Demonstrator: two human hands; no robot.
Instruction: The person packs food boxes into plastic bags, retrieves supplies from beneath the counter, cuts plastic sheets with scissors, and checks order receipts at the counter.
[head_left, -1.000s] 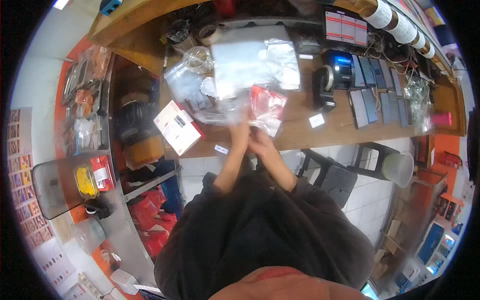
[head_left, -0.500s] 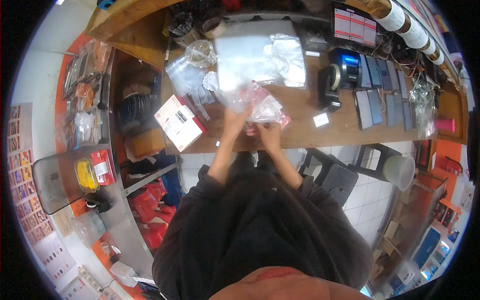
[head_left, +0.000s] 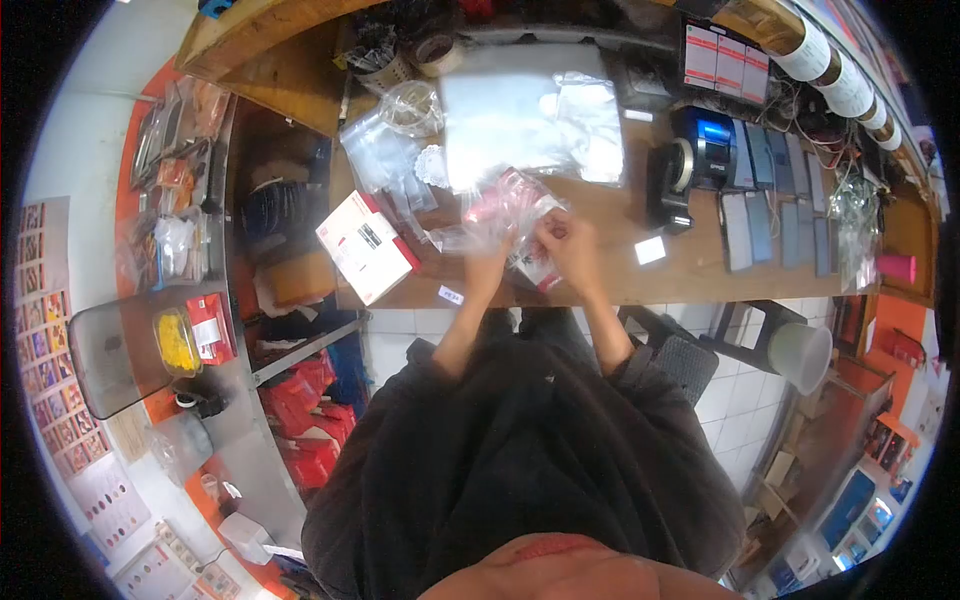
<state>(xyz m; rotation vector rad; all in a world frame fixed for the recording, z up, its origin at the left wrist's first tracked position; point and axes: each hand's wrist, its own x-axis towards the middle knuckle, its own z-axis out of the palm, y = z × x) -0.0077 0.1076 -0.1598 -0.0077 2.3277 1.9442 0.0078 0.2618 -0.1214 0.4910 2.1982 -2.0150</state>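
Head view: left hand (head_left: pixel 489 264) holds crinkled clear film (head_left: pixel 513 206), probably plastic.

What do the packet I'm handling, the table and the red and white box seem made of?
Packet: probably thin clear plastic, glossy; it crinkles, and red and white show through. Table: wood or wood-look laminate, dull brown, faintly streaked. Box: likely printed cardboard, smooth, with flat faces and straight edges.

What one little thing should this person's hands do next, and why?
Perhaps the right hand should smooth the clear plastic while the left hand steadies the red-and-white packet: both hands are at the packet, and the plastic looks crumpled over part of it. Blur hides each hand's exact grip.
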